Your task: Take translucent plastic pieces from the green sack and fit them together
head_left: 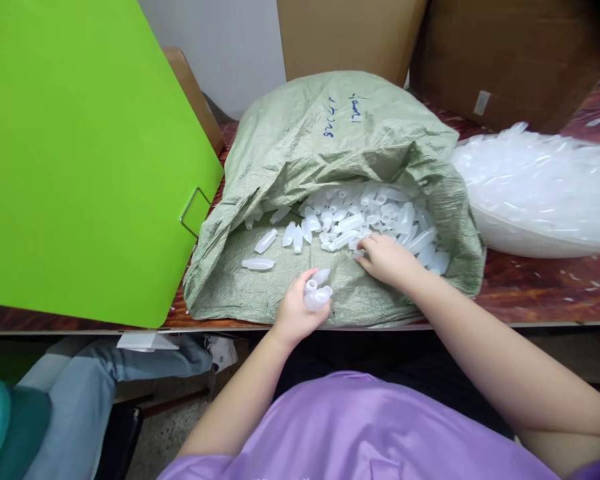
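Note:
A pale green woven sack (300, 147) lies on its side with its mouth towards me. Inside is a heap of small translucent white plastic tubes (350, 223), with a few strewn loose to the left. My left hand (300, 313) is closed around several of these plastic tubes (317, 295) at the sack's front lip. At the near edge of the heap, my right hand (386, 259) has its fingers bent together against the tubes. What its fingertips pinch is mostly hidden.
A big green panel (90, 147) with a wire handle (195, 212) rises at the left. To the right lies a clear bag (545, 193) full of white pieces. Cardboard boxes (505, 60) stand behind on the red-brown table (530, 287). A person's jeans-clad leg (95, 380) shows lower left.

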Demonstrator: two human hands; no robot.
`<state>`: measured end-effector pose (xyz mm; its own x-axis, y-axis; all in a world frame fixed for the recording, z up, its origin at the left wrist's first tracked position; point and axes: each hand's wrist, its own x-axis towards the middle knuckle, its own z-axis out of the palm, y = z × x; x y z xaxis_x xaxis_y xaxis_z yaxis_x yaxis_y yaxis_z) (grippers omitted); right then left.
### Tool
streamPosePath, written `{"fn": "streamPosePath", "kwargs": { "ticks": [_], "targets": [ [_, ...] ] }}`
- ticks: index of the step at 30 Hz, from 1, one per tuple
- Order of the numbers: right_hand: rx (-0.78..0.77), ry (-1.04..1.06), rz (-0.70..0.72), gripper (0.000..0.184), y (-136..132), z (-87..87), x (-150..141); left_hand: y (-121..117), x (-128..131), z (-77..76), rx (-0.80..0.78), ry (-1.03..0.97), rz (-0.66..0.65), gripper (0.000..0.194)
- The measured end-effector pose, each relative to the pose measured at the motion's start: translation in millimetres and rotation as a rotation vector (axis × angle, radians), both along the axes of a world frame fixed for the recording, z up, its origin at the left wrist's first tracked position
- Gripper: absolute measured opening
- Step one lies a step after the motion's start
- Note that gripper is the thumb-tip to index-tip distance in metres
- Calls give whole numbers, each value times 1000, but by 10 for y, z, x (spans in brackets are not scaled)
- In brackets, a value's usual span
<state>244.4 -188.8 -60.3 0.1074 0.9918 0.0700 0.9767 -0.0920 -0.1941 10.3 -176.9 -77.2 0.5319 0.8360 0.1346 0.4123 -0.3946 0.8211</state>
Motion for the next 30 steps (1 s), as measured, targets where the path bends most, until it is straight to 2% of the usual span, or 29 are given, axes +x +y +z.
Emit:
{"fn": "streamPosePath", "kwargs": {
  "ticks": [4,7,9,11,13,18,23,30],
  "targets": [
    [-9,25,-33,26,-77,11,-36,-3,-26,21,0,11,-18,55],
    [-1,110,-34,28,-206,111,-104,-9,-25,22,21,37,-22,55],
    [11,254,53,26,-323,199,-197,-12,-22,17,39,41,-35,55],
    [21,394,201,23,-430,268,-311,-12,-19,13,54,49,-48,57],
    [35,458,322,22,-499,299,-414,-11,-19,10,69,69,-61,58],
    [101,530,397,24,-525,250,-511,-16,-36,-7,132,84,-61,59],
    [70,490,578,23,-574,260,-469,-45,-83,-47,196,89,-101,57],
    [107,231,769,29,-658,325,-499,-81,-124,-53,173,149,-124,53]
  ]
}}
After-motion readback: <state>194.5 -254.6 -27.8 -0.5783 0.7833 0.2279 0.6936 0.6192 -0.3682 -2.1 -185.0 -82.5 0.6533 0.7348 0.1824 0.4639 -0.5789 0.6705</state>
